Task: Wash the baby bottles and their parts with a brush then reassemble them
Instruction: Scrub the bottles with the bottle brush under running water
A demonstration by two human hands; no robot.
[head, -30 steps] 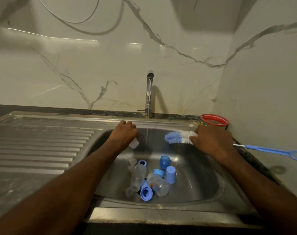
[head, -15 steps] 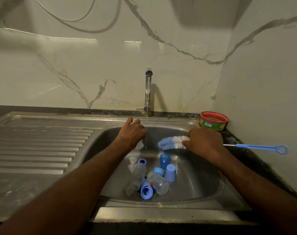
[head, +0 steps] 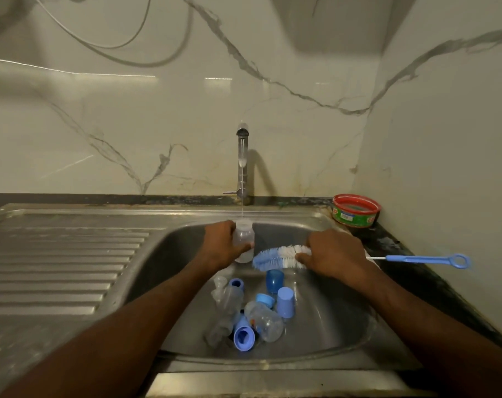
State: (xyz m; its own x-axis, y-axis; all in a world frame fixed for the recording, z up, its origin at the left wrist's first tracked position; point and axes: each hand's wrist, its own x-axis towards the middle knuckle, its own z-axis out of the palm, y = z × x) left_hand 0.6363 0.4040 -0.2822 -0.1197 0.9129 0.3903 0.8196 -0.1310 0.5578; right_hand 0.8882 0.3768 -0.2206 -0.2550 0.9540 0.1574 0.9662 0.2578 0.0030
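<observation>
The left hand [head: 221,244] grips a small clear plastic baby bottle [head: 243,241] upright over the stainless steel sink basin [head: 330,320], mouth directly under the thin stream of water [head: 242,179] falling from the chrome tap [head: 242,162]. The right hand [head: 334,254] is clenched around the blue-and-white bristle bottle brush [head: 278,257]; the bristle head points left, just beside the held bottle, and the blue looped handle [head: 427,259] projects right over the dark tabletop [head: 393,245]. On the basin floor, near side, lie a second clear bottle [head: 265,321], a further clear bottle [head: 229,297], a clear teat [head: 219,281], blue caps [head: 286,301] and a blue ring [head: 244,337], clustered and touching. A red-and-green round tub [head: 356,211] stands at the far right corner.
</observation>
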